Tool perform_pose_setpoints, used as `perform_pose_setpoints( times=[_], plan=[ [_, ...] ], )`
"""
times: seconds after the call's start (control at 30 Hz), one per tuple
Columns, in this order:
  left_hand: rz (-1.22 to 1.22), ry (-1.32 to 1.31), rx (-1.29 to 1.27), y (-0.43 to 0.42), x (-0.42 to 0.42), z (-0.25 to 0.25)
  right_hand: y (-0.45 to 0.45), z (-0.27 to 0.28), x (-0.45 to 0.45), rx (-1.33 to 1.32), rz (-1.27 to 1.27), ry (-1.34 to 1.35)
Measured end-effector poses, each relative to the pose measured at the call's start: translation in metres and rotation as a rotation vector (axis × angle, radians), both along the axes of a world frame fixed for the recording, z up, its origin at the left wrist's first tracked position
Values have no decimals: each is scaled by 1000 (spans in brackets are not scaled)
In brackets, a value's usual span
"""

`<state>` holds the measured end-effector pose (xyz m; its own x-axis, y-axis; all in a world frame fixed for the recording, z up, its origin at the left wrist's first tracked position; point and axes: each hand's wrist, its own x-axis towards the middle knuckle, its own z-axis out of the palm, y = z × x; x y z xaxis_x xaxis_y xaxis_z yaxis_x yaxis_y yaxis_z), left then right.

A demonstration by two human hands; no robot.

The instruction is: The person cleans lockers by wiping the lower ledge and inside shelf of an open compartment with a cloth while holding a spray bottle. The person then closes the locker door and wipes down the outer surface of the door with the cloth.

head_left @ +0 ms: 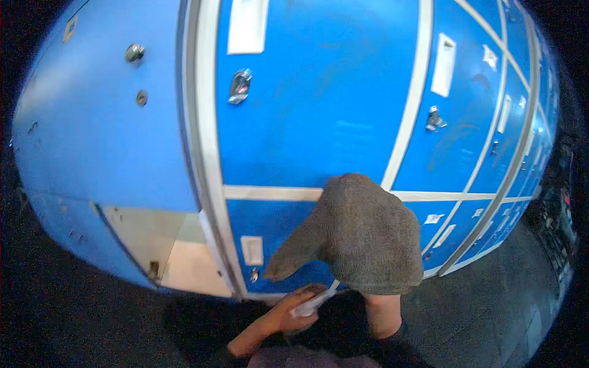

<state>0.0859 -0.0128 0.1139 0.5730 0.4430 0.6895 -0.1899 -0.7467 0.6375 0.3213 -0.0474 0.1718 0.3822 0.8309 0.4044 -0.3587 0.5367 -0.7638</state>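
Note:
A grey-brown cloth mitt [371, 236] covers my right hand, with only the wrist bare below it. It stands in front of the blue locker doors [319, 104], its thumb part pointing down and left. The fingers inside the cloth are hidden. Lower and to the left, my left hand [297, 313] is closed around a small white object [314, 302] with a thin white tip that points up toward the mitt.
An open lower compartment [196, 264] with a pale inside is at the left. Metal latches [240, 86] and white label holders [443, 64] sit on the doors. Dark floor [478, 294] runs along the lockers at the right.

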Motion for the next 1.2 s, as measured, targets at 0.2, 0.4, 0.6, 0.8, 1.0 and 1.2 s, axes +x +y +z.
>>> perform_pose_setpoints(
  times=[0.2, 0.4, 0.6, 0.8, 1.0, 1.2],
  plan=[
    [142, 643, -449, 0, -30, 44, -4, -34, -25, -139, 124, 30],
    [101, 363, -519, 8, -84, 4, -23, -66, -31, -309, 123, -39],
    [163, 518, -311, 9, -99, -1, -34, -89, -60, -461, 89, -394],
    [344, 742, -43, -11, -53, -4, -26, -48, -120, -791, 435, 376],
    [401, 911, 583, -15, -28, 18, -3, -132, -93, -449, 971, 925],
    [106, 897, 360, 5, -23, 29, -2, -190, -94, -440, 1310, 1759]
  ],
)
